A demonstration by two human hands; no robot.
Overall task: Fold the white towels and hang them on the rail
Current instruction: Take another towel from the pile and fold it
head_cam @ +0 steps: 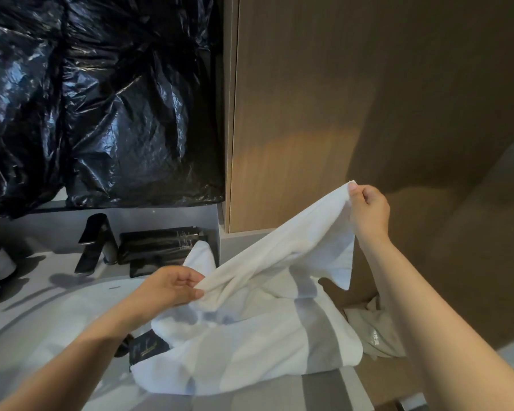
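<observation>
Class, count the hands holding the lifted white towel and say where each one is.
2. The left hand pinches the white towel low, above the counter; the right hand pinches its top corner, before the wooden panel. None hidden.

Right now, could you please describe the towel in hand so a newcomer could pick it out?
Find the tall wooden panel on the right; below it, white towels lie heaped on the grey counter. The held towel is stretched slantwise over that heap, between the left hand and the right hand. Unlike its neighbours, it is pinched at both ends.
</observation>
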